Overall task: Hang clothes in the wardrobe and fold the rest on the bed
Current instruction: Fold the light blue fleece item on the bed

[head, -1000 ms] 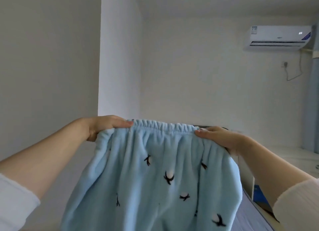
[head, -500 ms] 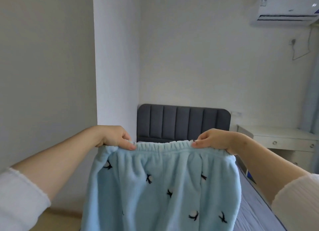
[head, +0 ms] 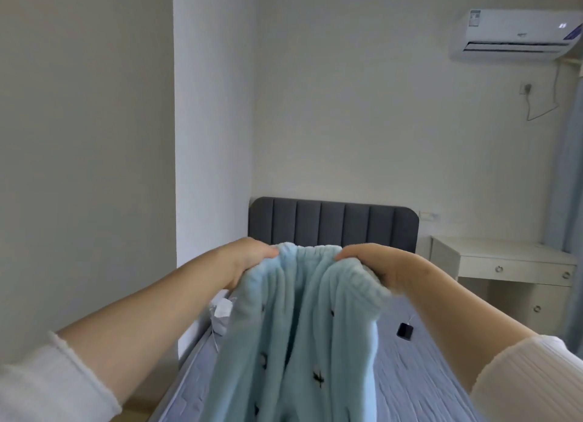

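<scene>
Blue fleece trousers [head: 299,327] hang at lower centre of the frame, bunched at the waistband, above the bed [head: 426,374]. Folding appears barely started: the garment is not yet laid flat, and no wardrobe is in view. Left hand [head: 249,257] and right hand [head: 372,264] each grip the waistband with curled fingers, close together, forearms extended forward. Headboard [head: 331,223] stands behind.

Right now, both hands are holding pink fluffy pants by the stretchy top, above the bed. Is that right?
Not quite: the fluffy pants are light blue, not pink. The head view shows the left hand and right hand holding them by the stretchy top, above the bed.
</scene>
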Demonstrator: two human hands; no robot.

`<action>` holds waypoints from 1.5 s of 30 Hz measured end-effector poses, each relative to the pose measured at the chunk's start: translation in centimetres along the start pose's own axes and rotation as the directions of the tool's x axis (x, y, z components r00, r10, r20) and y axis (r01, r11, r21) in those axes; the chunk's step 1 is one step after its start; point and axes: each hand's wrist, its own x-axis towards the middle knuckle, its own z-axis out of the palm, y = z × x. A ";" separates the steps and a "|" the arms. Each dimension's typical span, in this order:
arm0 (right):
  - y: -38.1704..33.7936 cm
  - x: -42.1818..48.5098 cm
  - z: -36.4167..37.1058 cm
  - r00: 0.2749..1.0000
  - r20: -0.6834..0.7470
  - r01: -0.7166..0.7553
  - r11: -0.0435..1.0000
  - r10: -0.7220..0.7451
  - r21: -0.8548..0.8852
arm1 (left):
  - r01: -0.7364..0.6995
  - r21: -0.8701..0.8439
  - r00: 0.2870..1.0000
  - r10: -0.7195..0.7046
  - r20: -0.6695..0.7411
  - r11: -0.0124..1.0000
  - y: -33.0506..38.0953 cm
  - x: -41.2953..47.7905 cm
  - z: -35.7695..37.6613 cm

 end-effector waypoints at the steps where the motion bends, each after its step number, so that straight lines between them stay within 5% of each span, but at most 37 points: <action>1: -0.4 0.3 0.7 0.999 -0.002 0.037 0.998 -0.037 0.044 | -0.089 0.047 0.993 0.092 -0.077 0.995 0.5 -0.1 1.0; 6: -1.5 1.7 3.9 0.982 -0.048 0.190 0.948 -0.184 0.255 | -0.390 0.113 0.901 0.404 -0.157 0.914 2.0 -0.9 3.6; 13: -1.4 1.3 3.9 0.977 -0.147 0.203 0.873 -0.153 0.444 | -0.401 -0.090 0.909 0.408 0.080 0.911 1.7 -2.5 3.3; 16: -1.2 1.1 4.2 0.979 -0.128 0.205 0.819 -0.161 0.536 | -0.473 0.146 0.874 0.443 0.198 0.869 1.3 -3.0 3.5; 18: -1.2 1.1 4.1 0.977 -0.105 0.213 0.794 -0.187 0.569 | -0.535 0.392 0.841 0.518 0.157 0.749 1.2 -2.8 3.3; 20: -1.3 0.9 4.2 0.970 -0.106 0.242 0.839 -0.219 0.487 | -0.517 0.438 0.841 0.533 0.096 0.736 1.5 -2.6 2.4; 22: -1.2 1.1 3.9 0.933 -0.206 0.339 0.916 -0.296 0.217 | -0.476 0.317 0.872 0.487 0.048 0.821 1.8 -2.2 1.2; 25: -1.1 1.4 3.2 0.837 -0.242 0.460 0.871 -0.491 -0.175 | -0.508 0.144 0.860 0.509 0.032 0.849 2.4 -1.9 -0.1; 32: -0.9 0.9 1.5 0.839 -0.077 0.495 0.814 -0.539 -0.305 | -0.525 -0.070 0.815 0.525 0.245 0.848 3.4 -2.2 -5.0; 35: -0.9 1.2 1.7 0.812 -0.121 0.520 0.802 -0.571 -0.295 | -0.555 0.259 0.830 0.504 0.240 0.790 3.1 -2.2 -5.9; 37: -1.0 1.5 2.5 0.786 -0.167 0.548 0.796 -0.595 -0.257 | -0.504 0.601 0.849 0.482 0.215 0.620 2.9 -2.0 -5.8; 39: -0.9 2.0 3.3 0.772 -0.215 0.575 0.801 -0.598 -0.165 | -0.426 0.762 0.866 0.463 0.188 0.488 2.5 -1.8 -5.5; 42: -0.4 2.7 4.1 0.708 -0.285 0.635 0.759 -0.646 -0.142 | -0.361 0.847 0.838 0.534 0.111 0.391 1.8 -1.1 -4.8; 45: 0.2 2.7 4.4 0.449 -0.280 0.695 0.528 -0.849 -0.487 | -0.452 0.691 0.749 0.661 -0.049 0.564 1.5 -0.9 -4.6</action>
